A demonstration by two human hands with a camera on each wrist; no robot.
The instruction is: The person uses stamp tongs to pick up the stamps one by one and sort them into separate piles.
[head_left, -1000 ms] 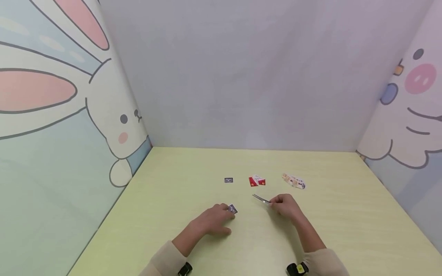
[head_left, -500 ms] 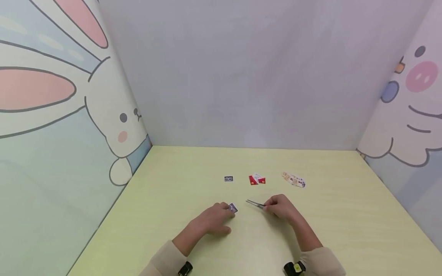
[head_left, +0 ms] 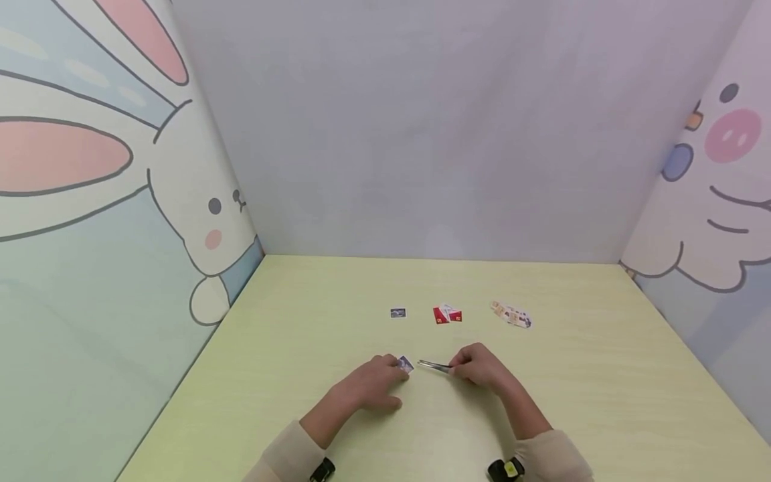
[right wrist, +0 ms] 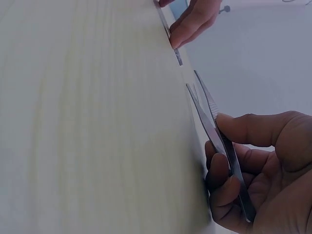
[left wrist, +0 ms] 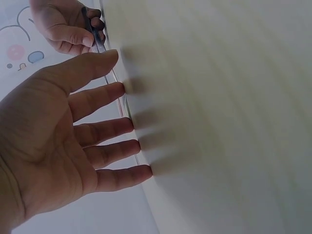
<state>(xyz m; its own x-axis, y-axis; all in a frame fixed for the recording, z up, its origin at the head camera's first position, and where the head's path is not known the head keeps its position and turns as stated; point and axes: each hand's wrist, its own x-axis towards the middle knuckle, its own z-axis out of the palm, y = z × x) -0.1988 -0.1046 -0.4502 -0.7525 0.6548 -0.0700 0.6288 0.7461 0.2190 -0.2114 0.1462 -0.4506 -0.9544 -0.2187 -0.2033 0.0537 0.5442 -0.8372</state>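
Note:
My right hand (head_left: 478, 367) pinches a pair of metal tweezers (right wrist: 214, 126) between thumb and fingers. Their two tips stand slightly apart and point left, a short gap from a small dark picture card (head_left: 405, 364) on the table. My left hand (left wrist: 63, 131) reaches over that card with spread fingers, its fingertips down at the tabletop. Part of the card is hidden under the fingers in the head view. In the right wrist view, a left fingertip rests right at the card (right wrist: 178, 56).
Farther back on the pale yellow table (head_left: 301, 348) lie another dark card (head_left: 398, 312), a small group of red and white cards (head_left: 442, 315), and a fanned row of light printed cards (head_left: 512, 314). A grey cloth wall (head_left: 421, 134) stands behind, with cartoon-printed panels at both sides.
My right hand has moved left and toward me, bringing the tweezers' tips close to the card under my left hand. The left hand has stayed in place.

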